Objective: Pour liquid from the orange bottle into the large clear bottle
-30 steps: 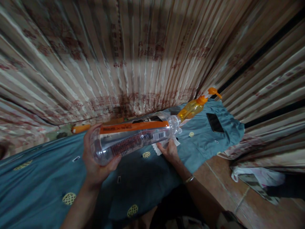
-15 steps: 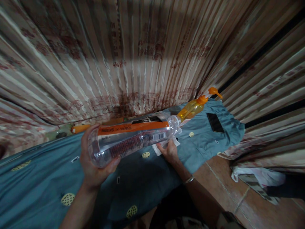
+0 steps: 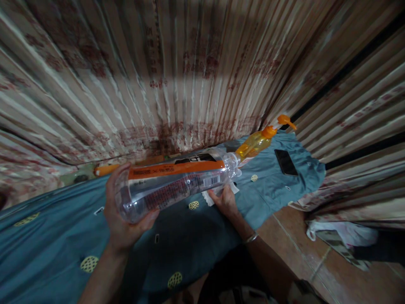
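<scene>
My left hand [image 3: 122, 219] is wrapped round the base of a clear empty plastic bottle [image 3: 177, 182] with an orange and black label, holding it on its side above a blue-green sheet [image 3: 57, 245]. Its neck points right. My right hand [image 3: 225, 199] is under the neck end, fingers pinched on a white cloth or tissue [image 3: 209, 196] that lies on the sheet. Just beyond the bottle's mouth stands a yellow pump bottle [image 3: 257, 142] with an orange pump head.
A black phone [image 3: 285, 162] lies on the sheet at the right. An orange object [image 3: 106, 169] lies by the striped patterned curtain [image 3: 177, 76] at the back. Brown floor tiles [image 3: 291, 236] and a white bag [image 3: 344, 234] are at the lower right.
The bottle and my left hand have drifted slightly left and down. My right hand stays put on the white cloth.
</scene>
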Tool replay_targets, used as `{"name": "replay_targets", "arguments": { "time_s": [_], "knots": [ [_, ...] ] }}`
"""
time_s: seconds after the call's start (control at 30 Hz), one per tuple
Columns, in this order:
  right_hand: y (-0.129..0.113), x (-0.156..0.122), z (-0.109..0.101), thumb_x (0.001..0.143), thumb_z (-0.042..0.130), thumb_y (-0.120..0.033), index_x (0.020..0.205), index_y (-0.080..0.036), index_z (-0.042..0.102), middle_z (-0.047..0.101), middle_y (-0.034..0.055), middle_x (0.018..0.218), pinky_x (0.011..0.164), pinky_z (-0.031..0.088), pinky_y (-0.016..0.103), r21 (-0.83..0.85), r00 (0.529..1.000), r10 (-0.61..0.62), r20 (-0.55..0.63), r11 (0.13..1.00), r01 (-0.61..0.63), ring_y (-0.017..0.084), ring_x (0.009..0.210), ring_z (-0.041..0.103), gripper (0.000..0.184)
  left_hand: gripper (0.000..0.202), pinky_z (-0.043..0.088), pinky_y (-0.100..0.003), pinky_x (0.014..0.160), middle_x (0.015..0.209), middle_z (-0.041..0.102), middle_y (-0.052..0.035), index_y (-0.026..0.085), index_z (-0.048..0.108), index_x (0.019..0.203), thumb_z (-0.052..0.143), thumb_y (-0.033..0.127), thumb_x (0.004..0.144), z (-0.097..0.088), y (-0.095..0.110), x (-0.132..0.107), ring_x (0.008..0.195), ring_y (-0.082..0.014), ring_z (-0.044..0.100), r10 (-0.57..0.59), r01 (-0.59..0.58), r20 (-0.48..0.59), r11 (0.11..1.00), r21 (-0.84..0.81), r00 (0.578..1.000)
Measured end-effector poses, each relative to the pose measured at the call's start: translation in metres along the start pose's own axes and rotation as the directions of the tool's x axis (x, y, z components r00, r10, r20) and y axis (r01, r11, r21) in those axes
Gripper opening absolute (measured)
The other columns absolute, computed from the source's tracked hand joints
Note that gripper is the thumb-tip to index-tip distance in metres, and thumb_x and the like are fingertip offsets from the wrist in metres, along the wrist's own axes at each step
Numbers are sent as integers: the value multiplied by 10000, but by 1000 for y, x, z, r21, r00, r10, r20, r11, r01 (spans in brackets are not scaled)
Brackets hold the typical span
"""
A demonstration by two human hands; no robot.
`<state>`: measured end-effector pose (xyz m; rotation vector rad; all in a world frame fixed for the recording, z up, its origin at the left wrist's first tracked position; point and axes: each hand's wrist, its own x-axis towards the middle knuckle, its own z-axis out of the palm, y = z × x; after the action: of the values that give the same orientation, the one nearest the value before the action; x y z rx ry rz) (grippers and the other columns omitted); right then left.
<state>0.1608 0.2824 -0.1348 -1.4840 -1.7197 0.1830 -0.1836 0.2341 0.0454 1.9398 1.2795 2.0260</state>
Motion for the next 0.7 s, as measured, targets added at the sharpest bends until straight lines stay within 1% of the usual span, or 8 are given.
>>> {"name": "replay_targets", "arguments": {
  "time_s": [0.07,0.13,0.2,0.27,0.37,0.47,0.6,0.7],
  "knots": [
    [1,0,0,1036,889,-520,1101,-312,683,749,80,935,891,790,591,12,1000,8,-19,1000,-7,371,969,807,301,889,561,-482,1435,1609,810,-63,363,749,1728,982,617,908,0,1,0,1479,-293,767,-6,6,-7,1000,-7,1000],
    [1,0,-1,1025,888,-543,1111,-314,684,763,90,954,903,794,602,25,999,21,-26,999,-20,374,978,813,319,893,556,-483,1442,1596,819,-57,368,764,1712,999,622,889,-1,1,1,1470,-293,771,-6,6,-12,1000,-13,1000],
    [1,1,-2,1026,884,-572,1091,-318,680,760,87,942,906,796,600,36,999,38,-18,999,-37,373,979,812,332,942,565,-484,1434,1606,813,-55,375,754,1722,1025,630,857,-1,1,1,1483,-297,766,-8,8,-14,1000,-7,1000],
    [-1,1,-3,1030,878,-605,1053,-322,669,744,78,907,899,794,591,43,999,54,-9,998,-53,368,964,806,352,971,568,-519,1436,1593,812,-61,378,745,1732,1035,643,844,-2,1,1,1462,-312,777,-16,16,2,1000,1,1000],
    [-2,2,-3,1041,862,-633,1020,-315,659,725,74,877,887,788,582,44,998,60,-1,997,-60,365,939,798,378,910,546,-552,1458,1568,816,-56,401,743,1734,989,660,897,-4,0,1,1398,-315,798,-14,14,24,1000,8,1000],
    [-4,2,-4,1044,865,-615,1039,-306,673,729,79,896,896,787,581,47,998,66,5,997,-66,363,947,801,363,895,530,-545,1478,1615,794,-37,450,718,1755,957,668,921,-4,1,1,1426,-316,781,-27,27,20,1000,9,999],
    [-5,3,-5,1048,872,-590,1081,-324,681,731,67,905,878,785,585,34,998,57,3,998,-57,360,937,798,329,972,520,-596,1493,1631,783,-40,465,726,1746,1004,673,838,-4,2,0,1489,-362,756,-63,63,5,998,2,998],
    [-5,2,-5,1069,860,-590,1095,-322,685,739,58,889,845,776,560,-31,1000,25,6,999,-25,347,899,788,321,1042,469,-602,1527,1625,778,-37,447,736,1741,1049,661,770,-4,3,1,1475,-373,753,-55,55,7,998,-2,998]
  ]
}}
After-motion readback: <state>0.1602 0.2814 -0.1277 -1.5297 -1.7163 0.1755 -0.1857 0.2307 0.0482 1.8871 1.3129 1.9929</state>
